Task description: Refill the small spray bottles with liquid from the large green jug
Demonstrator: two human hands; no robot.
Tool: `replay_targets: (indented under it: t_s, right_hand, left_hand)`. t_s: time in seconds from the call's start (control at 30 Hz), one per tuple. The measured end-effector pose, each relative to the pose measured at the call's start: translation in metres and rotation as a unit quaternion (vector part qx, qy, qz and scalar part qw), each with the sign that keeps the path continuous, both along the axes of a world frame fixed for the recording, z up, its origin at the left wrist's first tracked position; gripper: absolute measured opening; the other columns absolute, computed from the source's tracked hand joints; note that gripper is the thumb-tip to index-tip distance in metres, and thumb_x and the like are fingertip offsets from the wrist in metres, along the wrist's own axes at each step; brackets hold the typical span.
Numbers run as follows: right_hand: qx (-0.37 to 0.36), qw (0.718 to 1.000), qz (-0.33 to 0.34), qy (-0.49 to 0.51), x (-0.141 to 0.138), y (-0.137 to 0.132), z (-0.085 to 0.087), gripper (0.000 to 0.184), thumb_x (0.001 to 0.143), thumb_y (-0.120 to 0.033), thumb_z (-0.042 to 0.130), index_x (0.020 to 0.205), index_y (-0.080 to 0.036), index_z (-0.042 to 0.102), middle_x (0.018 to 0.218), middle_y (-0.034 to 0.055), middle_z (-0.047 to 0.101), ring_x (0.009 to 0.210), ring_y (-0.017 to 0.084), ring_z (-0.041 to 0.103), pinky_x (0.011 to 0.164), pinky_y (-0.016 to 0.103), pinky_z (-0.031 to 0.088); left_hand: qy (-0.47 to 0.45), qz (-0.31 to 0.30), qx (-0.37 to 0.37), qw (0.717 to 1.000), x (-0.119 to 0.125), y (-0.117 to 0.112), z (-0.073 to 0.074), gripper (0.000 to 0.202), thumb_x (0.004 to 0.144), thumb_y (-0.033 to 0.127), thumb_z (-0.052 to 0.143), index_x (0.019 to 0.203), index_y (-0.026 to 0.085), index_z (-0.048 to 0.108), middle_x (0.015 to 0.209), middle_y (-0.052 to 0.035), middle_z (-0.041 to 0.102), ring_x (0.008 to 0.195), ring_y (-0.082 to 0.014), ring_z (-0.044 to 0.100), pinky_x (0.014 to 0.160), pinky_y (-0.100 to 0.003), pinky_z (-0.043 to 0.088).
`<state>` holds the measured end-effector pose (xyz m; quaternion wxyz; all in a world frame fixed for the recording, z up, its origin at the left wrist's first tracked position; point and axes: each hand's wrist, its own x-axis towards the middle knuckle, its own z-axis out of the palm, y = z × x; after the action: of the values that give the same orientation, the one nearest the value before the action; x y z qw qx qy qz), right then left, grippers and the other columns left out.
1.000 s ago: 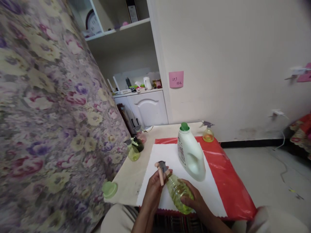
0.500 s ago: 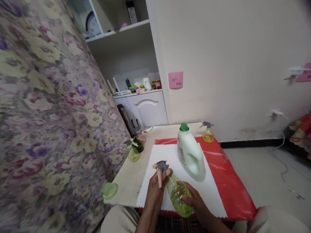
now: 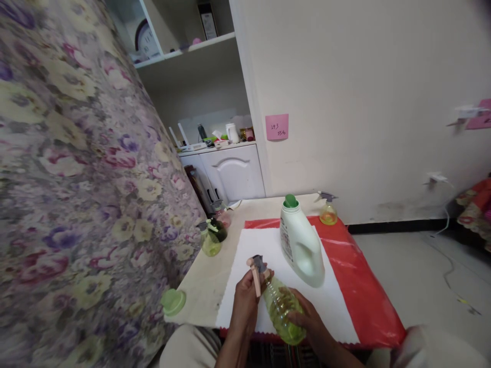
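Left hand (image 3: 244, 306) grip wrapped round spray head (image 3: 257, 265), its fingertips hidden; right hand (image 3: 311, 322) grip round bottle (image 3: 281, 306).

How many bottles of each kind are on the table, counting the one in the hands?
Spray bottles: 5 (the held spray bottle, apparently three in the left-edge cluster, one back spray bottle)
Detergent jug: 1
Total: 6

The spray bottle (image 3: 283, 309) is clear glossy plastic; behind it, the jug (image 3: 301, 243) is matt white plastic on a shiny red sheet (image 3: 360, 286).
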<state>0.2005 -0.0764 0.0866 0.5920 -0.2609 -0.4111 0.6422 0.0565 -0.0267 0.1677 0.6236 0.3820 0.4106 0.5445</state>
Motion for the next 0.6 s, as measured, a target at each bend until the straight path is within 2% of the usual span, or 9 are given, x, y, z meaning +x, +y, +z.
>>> replay_targets:
  t_s: [0.13,0.3,0.4,0.5,0.6]
  right_hand:
    - [-0.015,0.998,0.040,0.053,-0.0035,0.0002,0.0014,0.056,0.065,-0.044,0.073,0.114,-0.018,0.062,0.094,0.0076,0.069,0.085,0.025,0.063,0.074,0.037,0.049]
    - [-0.022,0.995,0.054,0.082,-0.0047,-0.0012,0.0039,0.053,0.069,-0.045,0.071,0.112,-0.017,0.062,0.092,0.0086,0.069,0.082,0.023,0.063,0.071,0.035,0.049]
    - [-0.014,0.997,0.043,0.069,-0.0044,-0.0006,0.0002,0.052,0.068,-0.044,0.071,0.111,-0.017,0.062,0.091,0.0076,0.069,0.078,0.023,0.062,0.070,0.035,0.049]
    - [-0.018,0.999,0.006,0.046,-0.0048,-0.0001,-0.0039,0.056,0.065,-0.043,0.074,0.114,-0.021,0.060,0.096,0.0063,0.069,0.086,0.026,0.063,0.075,0.038,0.049]
    - [-0.020,0.997,0.020,0.077,-0.0068,-0.0012,-0.0040,0.052,0.066,-0.043,0.073,0.111,-0.021,0.061,0.096,0.0062,0.069,0.086,0.026,0.063,0.075,0.038,0.049]
  left_hand:
    - [-0.028,-0.007,0.010,1.000,0.0019,-0.0008,0.0030,0.049,0.062,0.042,0.083,0.098,0.011,0.073,0.094,-0.0120,0.074,0.093,-0.0277,0.069,0.099,-0.043,0.047]
    - [-0.013,-0.021,0.011,1.000,-0.0002,-0.0017,0.0075,0.049,0.062,0.042,0.082,0.099,0.012,0.072,0.101,-0.0128,0.073,0.095,-0.0292,0.069,0.098,-0.044,0.048]
    - [0.009,-0.044,0.020,0.999,-0.0045,-0.0014,0.0070,0.045,0.067,0.041,0.080,0.101,0.012,0.072,0.100,-0.0127,0.073,0.097,-0.0294,0.068,0.097,-0.043,0.049]
    - [0.024,-0.047,0.021,0.998,-0.0062,-0.0006,0.0035,0.047,0.067,0.042,0.079,0.102,0.011,0.072,0.094,-0.0126,0.074,0.097,-0.0299,0.068,0.097,-0.043,0.048]
    - [0.003,-0.034,0.018,0.999,-0.0032,-0.0001,0.0000,0.048,0.066,0.043,0.080,0.101,0.011,0.072,0.096,-0.0125,0.074,0.096,-0.0296,0.069,0.098,-0.044,0.047]
